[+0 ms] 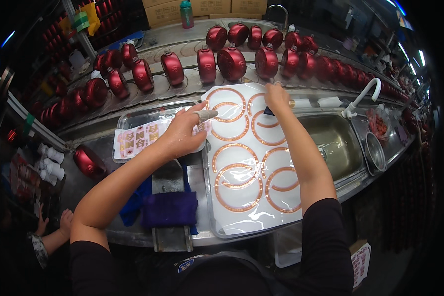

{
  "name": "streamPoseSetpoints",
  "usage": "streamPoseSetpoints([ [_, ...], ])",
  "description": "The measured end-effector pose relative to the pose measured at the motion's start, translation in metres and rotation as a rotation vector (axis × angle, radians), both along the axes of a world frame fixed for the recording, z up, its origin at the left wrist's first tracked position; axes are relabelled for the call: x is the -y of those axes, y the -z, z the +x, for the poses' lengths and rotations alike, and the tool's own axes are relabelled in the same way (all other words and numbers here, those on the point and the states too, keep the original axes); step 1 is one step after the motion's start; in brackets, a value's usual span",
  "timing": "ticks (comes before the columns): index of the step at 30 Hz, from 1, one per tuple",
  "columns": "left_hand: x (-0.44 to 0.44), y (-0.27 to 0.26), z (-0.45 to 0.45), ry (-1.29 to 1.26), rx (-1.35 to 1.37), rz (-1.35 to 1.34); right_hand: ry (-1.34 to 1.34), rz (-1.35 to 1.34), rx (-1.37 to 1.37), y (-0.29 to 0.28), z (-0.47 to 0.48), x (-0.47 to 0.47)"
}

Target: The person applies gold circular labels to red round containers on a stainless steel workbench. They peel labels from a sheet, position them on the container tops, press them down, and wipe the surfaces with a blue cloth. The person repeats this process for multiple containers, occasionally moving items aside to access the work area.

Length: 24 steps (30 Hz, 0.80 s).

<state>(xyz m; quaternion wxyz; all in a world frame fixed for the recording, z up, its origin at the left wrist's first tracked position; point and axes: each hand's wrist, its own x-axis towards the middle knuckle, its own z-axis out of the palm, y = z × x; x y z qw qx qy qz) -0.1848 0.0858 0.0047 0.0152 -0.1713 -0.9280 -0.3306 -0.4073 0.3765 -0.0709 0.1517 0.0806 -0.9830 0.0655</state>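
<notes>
A large white sheet of ring-shaped orange and gold decals [255, 222] lies wet in a shallow tray [209, 207] in front of me. My left hand [187, 129] hovers at the sheet's left edge with a cloth finger cover on the index finger, above a smaller pink and gold decal sheet [127, 143]. I cannot tell whether its fingertips touch the large sheet. My right hand [277, 97] is at the sheet's upper right corner, fingers bent; what they hold is hidden. Something dark blue shows under that hand.
Red round bottles [232, 63] stand in curved rows beyond the tray. At right are a sink [329, 144], a white faucet [362, 97] and a metal bowl [375, 151]. A folded purple cloth [170, 209] and a lone red bottle [90, 162] lie left. Another person's hands [64, 222] show lower left.
</notes>
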Motion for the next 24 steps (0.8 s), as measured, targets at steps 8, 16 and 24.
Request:
streamPoseSetpoints([
  [8,-0.022,0.0,0.037,-0.077,0.264,-0.07,-0.021,-0.193,0.046,0.012,0.004,-0.014],
  [16,-0.068,0.024,0.161,0.29,0.245,-0.085,-0.214,-0.195,0.027,0.038,-0.018,-0.04],
  [24,-0.096,0.045,0.18,0.35,0.153,-0.121,-0.503,-0.308,0.0,0.052,-0.024,-0.047],
])
